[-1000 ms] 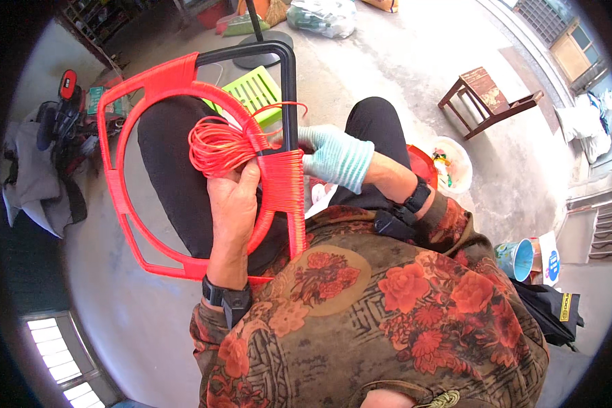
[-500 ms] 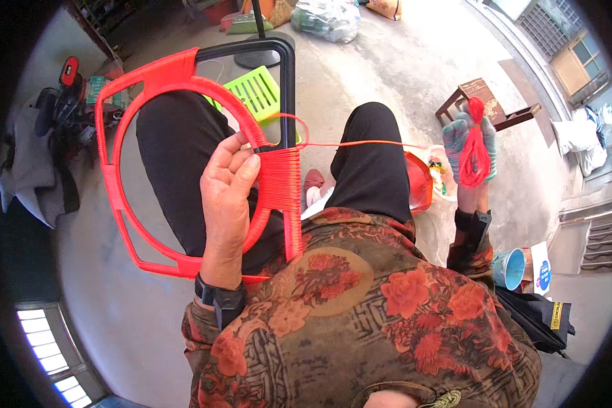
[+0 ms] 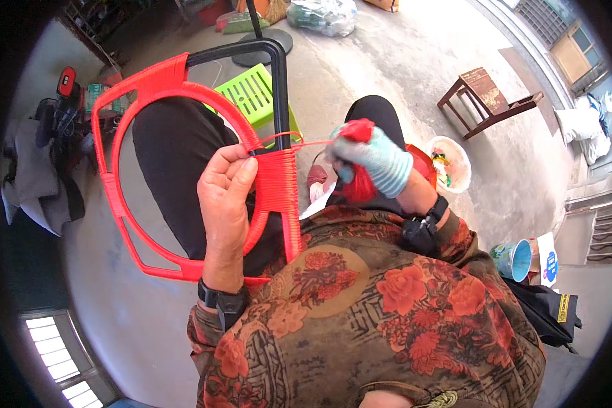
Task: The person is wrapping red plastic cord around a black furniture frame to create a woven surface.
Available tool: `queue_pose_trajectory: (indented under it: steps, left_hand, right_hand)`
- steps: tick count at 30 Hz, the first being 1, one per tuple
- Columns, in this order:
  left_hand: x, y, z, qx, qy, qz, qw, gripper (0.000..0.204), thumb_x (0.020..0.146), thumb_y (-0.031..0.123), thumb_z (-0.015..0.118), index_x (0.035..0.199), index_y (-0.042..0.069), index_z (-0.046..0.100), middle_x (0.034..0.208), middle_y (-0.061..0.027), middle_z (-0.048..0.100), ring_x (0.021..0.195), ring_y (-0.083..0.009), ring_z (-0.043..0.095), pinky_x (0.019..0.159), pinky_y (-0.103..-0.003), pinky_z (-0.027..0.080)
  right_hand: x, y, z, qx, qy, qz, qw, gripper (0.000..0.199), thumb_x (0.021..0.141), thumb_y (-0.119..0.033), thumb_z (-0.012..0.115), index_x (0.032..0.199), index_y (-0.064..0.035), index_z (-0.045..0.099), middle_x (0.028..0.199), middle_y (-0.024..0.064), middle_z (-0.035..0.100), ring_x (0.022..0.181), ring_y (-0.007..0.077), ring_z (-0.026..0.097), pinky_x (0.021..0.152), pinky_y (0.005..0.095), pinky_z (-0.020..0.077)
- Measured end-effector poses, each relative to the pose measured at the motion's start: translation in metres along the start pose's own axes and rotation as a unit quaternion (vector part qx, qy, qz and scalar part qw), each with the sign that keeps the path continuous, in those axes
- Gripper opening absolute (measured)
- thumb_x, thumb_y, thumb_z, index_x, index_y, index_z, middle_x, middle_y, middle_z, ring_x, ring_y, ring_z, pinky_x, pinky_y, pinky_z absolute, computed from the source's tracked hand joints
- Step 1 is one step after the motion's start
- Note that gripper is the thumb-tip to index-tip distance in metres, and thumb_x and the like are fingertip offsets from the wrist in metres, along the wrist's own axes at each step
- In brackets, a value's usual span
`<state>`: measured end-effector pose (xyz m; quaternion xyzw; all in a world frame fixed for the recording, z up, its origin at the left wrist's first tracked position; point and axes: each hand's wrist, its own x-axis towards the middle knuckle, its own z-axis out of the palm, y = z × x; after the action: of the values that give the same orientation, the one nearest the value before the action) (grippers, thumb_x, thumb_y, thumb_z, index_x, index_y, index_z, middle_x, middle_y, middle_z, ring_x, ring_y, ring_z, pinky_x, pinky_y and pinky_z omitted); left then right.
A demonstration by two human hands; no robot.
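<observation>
A black frame (image 3: 279,85), rounded at the corners with a ring inside it, rests over my left thigh. Red cord is wound closely around most of it; the far right corner shows bare black. My bare left hand (image 3: 226,194) pinches the ring's right side, where the wrapped section (image 3: 277,182) meets the bare bar. My right hand (image 3: 381,162), in a light blue-grey knit glove, is closed around a bundle of red cord (image 3: 360,185) and slightly blurred. A short strand (image 3: 311,143) stretches from the bundle to the frame, with a small loop around the bar.
A green slatted plastic stool (image 3: 251,95) stands beyond the frame. Further right are a worn wooden stool (image 3: 483,92), a white bin (image 3: 459,163) with scraps and a blue bucket (image 3: 513,260). Cloth-draped equipment (image 3: 41,163) is at the left; a filled plastic bag (image 3: 323,17) lies far off.
My right hand has come from far right in toward the frame with the cord bundle, and the strand between them is much shorter. My left hand keeps its grip; the frame has barely shifted.
</observation>
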<state>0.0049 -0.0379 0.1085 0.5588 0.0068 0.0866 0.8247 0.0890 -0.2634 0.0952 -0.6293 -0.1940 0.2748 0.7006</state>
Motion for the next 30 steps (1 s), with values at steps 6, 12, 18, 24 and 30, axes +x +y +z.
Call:
queue_pose_trajectory:
  steps: [6,12,18,24,30]
  left_hand:
    - [0.000,0.003,0.011,-0.001,0.007,-0.013,1.000,0.019,0.089,0.002,0.057,0.106,-0.004,0.052,0.093,-0.0095,0.065,0.083,-0.0097,0.062,0.075,-0.021,0.049]
    - [0.004,-0.001,0.007,0.027,-0.011,-0.035,0.999,0.019,0.088,0.002,0.059,0.105,-0.005,0.052,0.089,-0.0086,0.065,0.079,-0.0095,0.062,0.072,-0.021,0.050]
    - [0.003,-0.004,0.008,0.018,-0.024,-0.044,0.999,0.018,0.089,0.003,0.058,0.105,-0.005,0.053,0.091,-0.0079,0.065,0.081,-0.0091,0.061,0.074,-0.022,0.050]
    - [0.001,-0.002,0.004,-0.022,-0.023,-0.034,0.999,0.018,0.093,0.010,0.053,0.105,-0.002,0.054,0.095,-0.0064,0.064,0.084,-0.0086,0.060,0.075,-0.022,0.048]
    - [0.004,-0.004,0.003,-0.050,-0.010,-0.035,0.998,0.022,0.096,0.015,0.046,0.106,-0.001,0.055,0.096,-0.0059,0.063,0.081,-0.0092,0.060,0.075,-0.023,0.048]
  right_hand:
    - [-0.007,-0.022,0.007,0.188,-0.043,-0.125,0.973,0.024,0.085,-0.023,0.056,0.075,-0.0011,0.055,0.064,0.0087,0.056,0.051,0.0104,0.048,0.049,0.0234,0.0399]
    - [-0.020,-0.063,0.050,0.050,-0.069,-0.102,0.991,0.015,0.080,-0.015,0.060,0.074,-0.0022,0.055,0.061,0.0027,0.051,0.051,0.0098,0.048,0.049,0.0250,0.0387]
    - [-0.023,-0.043,0.019,0.097,0.036,-0.130,0.986,0.032,0.090,-0.032,0.053,0.078,-0.0034,0.062,0.069,0.0050,0.062,0.055,0.0107,0.054,0.052,0.0233,0.0434]
    - [-0.039,0.029,-0.154,0.257,0.450,-0.128,0.846,0.023,0.092,-0.032,0.054,0.089,-0.0093,0.058,0.070,-0.0028,0.052,0.053,0.0060,0.045,0.047,0.0210,0.0342]
    - [-0.094,0.069,-0.244,0.270,0.398,-0.120,0.868,0.034,0.088,-0.031,0.058,0.110,-0.0054,0.051,0.086,0.0045,0.058,0.063,0.0106,0.051,0.057,0.0273,0.0461]
